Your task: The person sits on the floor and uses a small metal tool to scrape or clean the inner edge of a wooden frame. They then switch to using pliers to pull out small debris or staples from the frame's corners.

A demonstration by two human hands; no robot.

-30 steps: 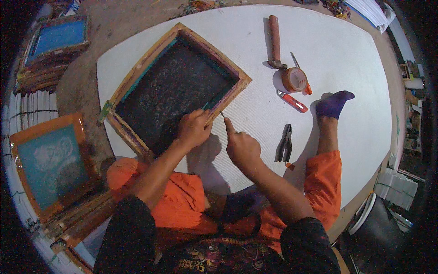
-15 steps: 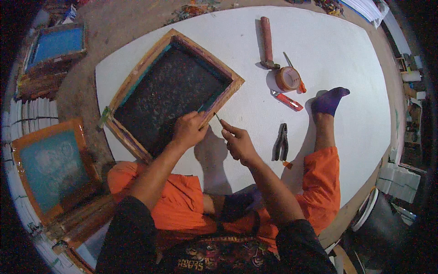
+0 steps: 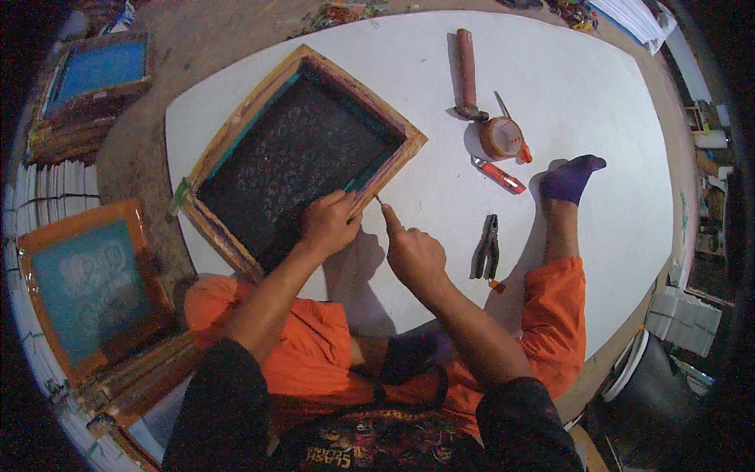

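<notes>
A wooden-framed silkscreen point(image 3: 409, 138) with dark mesh rests at a slant in front of me, its far corner pointing away. My left hand point(image 3: 329, 226) is closed round the frame's near right side, with fingers over the inner edge. Close beside that side, my right hand point(image 3: 417, 256) grips a thin metal tool point(image 3: 380, 200), index finger stretched along it. The tool's tip is at the frame's outer edge; whether it touches cannot be made out. Its handle is hidden in my palm, so its exact kind does not show.
On the white board point(image 3: 425, 86) lie a hammer point(image 3: 466, 71), a tape roll point(image 3: 491, 140), a screwdriver point(image 3: 502, 103), a red utility knife point(image 3: 499, 175) and pliers point(image 3: 485, 250). Another framed screen point(image 3: 86, 283) leans at left. A black bin point(image 3: 649, 393) stands at lower right.
My right hand has turned, its index finger now stretched along the tool, and the tip sits closer to the frame's edge. The frame has shifted slightly rightward in view; my left hand keeps its grip.
</notes>
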